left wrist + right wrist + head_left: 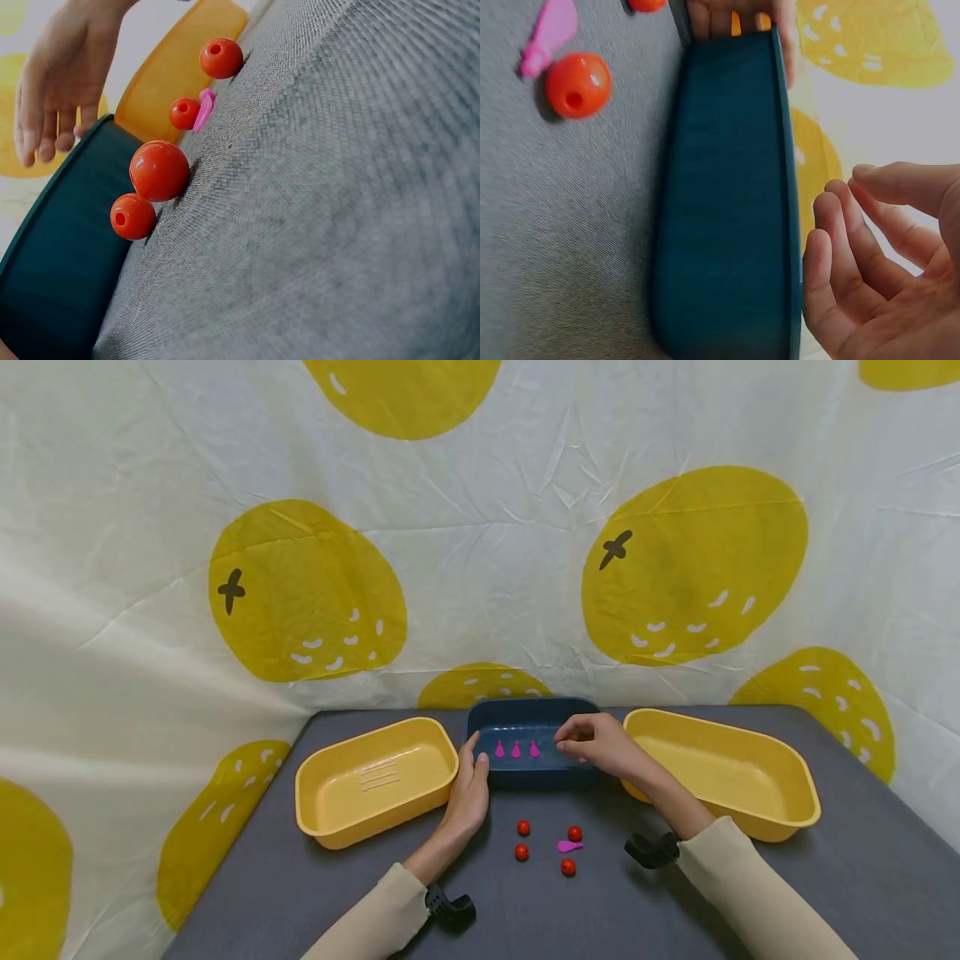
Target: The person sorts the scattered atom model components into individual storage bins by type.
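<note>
A dark blue bin stands at the back of the table. Three small pink teardrop-shaped pieces are lined up inside it. My left hand rests against the bin's left end with its fingers extended. Over the bin's right part hovers my right hand, fingers loosely bent. In the right wrist view its thumb and fingertips have nothing visible between them. Several red beads with holes lie on the table in front of the bin. Among them is another pink piece, lying on its side.
On the left is a yellow bin with several thin pale lines or sticks on its floor. A second yellow bin stands to the right, partly behind my right forearm. A patterned curtain hangs behind the grey-covered table.
</note>
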`<state>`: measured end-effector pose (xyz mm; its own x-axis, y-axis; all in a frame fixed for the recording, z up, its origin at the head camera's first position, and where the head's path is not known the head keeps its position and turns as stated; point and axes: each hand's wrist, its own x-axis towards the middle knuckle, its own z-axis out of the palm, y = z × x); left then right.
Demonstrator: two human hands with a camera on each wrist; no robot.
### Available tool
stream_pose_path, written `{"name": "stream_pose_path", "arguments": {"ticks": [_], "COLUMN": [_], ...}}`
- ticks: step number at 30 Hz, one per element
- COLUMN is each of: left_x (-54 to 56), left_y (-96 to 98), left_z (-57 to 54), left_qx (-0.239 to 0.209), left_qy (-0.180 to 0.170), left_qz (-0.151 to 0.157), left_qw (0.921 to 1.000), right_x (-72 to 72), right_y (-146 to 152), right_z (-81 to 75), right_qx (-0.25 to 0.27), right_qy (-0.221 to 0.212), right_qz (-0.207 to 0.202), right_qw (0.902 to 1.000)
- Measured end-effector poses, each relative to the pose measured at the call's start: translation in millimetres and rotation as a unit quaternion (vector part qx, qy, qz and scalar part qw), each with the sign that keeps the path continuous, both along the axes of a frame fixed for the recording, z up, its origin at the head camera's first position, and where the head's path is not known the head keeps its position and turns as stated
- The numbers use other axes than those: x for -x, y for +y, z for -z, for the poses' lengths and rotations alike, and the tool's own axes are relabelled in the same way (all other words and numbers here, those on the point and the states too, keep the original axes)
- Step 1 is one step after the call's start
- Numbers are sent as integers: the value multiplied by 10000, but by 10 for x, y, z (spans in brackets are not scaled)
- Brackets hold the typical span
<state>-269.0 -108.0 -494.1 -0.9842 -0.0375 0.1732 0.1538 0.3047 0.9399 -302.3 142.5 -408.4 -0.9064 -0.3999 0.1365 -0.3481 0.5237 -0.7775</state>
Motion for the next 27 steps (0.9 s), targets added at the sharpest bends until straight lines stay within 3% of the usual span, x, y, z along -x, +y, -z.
{"name": "stream_pose_path", "arguments": {"ticks": [9,18,23,27], "left_x": [-8,-1,-10,-17], "left_y": [-6,-12,-7,-4], "left_z": [-3,21,8,-3], "left_qx": [49,11,-27,-58], "left_qy": [-18,-12,4,-21], "left_qz": [-28,19,-4,-19], "left_qw": [10000,10000,10000,10000], "right_x": [-283,-478,-553,-596], "right_y": [53,161,228,270], "right_z": [-11,110,196,261], "right_qx": [74,-101,-202,-174], "right_qy": [147,217,219,-24], "right_qz": [-313,-579,-1058,-1568], "right_qw": [9994,9980,9939,9875]}}
